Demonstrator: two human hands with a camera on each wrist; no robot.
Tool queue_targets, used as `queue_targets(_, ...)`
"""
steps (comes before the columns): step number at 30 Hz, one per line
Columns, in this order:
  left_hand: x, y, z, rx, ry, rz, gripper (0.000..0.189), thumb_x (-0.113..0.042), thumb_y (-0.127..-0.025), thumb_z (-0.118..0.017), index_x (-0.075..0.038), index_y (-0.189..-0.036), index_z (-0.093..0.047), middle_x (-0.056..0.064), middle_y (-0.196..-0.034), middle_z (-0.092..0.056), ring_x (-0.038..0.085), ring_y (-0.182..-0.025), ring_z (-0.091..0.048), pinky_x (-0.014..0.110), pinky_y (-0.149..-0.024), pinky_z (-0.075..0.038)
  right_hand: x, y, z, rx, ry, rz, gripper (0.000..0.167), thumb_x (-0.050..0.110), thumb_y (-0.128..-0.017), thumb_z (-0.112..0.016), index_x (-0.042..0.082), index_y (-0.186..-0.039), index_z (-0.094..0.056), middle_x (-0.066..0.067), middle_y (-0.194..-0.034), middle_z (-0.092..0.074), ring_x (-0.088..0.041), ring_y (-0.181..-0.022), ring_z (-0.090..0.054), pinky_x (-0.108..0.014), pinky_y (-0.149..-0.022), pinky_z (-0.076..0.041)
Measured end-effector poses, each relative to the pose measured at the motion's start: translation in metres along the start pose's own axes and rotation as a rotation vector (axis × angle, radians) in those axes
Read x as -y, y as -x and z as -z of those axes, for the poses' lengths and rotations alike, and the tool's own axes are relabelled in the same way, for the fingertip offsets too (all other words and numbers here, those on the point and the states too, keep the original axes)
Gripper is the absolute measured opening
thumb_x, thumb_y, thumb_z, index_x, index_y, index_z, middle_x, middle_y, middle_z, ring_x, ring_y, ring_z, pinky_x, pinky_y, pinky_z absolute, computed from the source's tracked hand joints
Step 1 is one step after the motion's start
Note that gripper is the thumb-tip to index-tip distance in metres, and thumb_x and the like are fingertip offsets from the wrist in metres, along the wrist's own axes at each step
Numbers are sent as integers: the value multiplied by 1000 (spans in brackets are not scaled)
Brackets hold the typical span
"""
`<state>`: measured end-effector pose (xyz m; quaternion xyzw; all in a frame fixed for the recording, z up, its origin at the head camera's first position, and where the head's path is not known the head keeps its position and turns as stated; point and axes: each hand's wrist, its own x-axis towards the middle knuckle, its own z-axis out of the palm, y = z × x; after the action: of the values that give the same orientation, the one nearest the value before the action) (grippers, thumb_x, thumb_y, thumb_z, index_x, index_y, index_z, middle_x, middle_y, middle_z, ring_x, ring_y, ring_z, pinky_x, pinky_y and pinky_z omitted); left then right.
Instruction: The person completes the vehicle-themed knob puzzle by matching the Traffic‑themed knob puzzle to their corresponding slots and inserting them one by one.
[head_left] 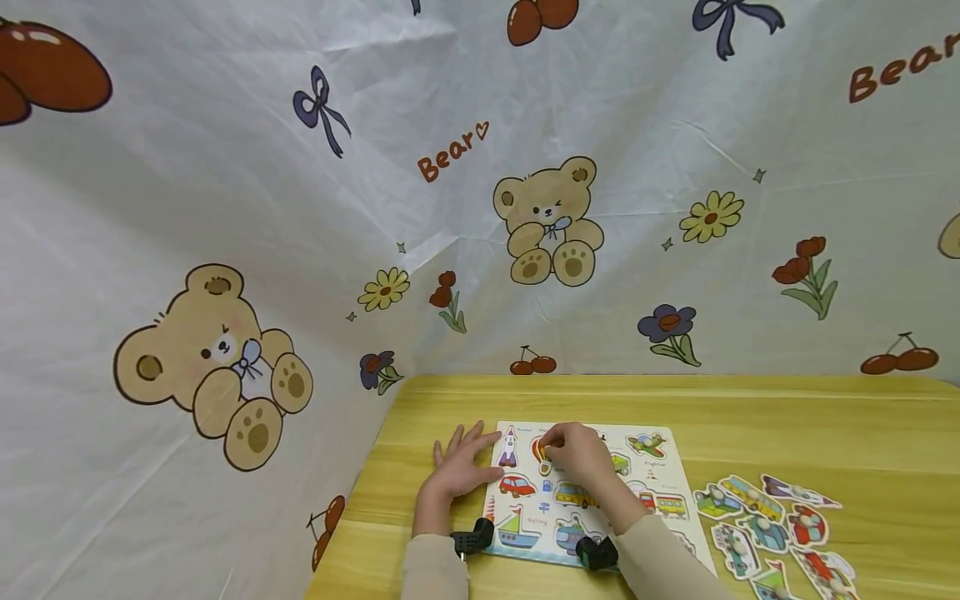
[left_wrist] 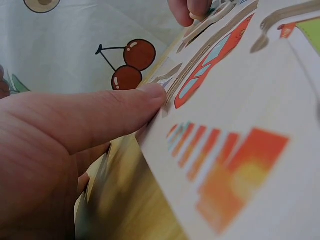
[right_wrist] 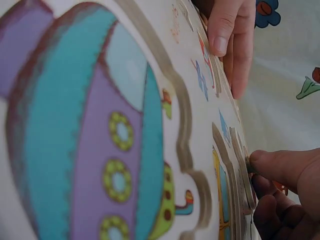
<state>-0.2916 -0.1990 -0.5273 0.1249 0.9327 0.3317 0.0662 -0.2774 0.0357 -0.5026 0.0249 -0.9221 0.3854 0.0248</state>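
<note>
Left hand [left_wrist: 50,145] touched edge of board [left_wrist: 242,100] with thumb, red car picture [left_wrist: 212,65] lay beyond, striped print [left_wrist: 240,175] blurred nearer, cherries [left_wrist: 138,57] showed behind

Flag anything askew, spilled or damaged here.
Nothing stands out as spilled or damaged. The puzzle board lies flat on the table. The loose pieces bunched to its right lie at mixed angles, but that looks ordinary for pieces not yet placed.

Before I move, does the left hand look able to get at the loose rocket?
Probably not: the left hand is at the board's left edge, and the right hand, pinching the balloon, stands between it and the loose rocket, beyond the board's right edge.
</note>
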Motion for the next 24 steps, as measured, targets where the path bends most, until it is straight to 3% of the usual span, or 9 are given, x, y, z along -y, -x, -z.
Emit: queue_targets(24,1,-1,-1,-3,-5,1,62,-36,-87,-75,-32,-145,-53,4,-167,-26,38,-157,-5,71,-116,13,5,-4,-4,41,66,30,6,17,-91,-72,15,-87,-75,4,-81,-67,-13,-72,-55,-31,-68,-46)
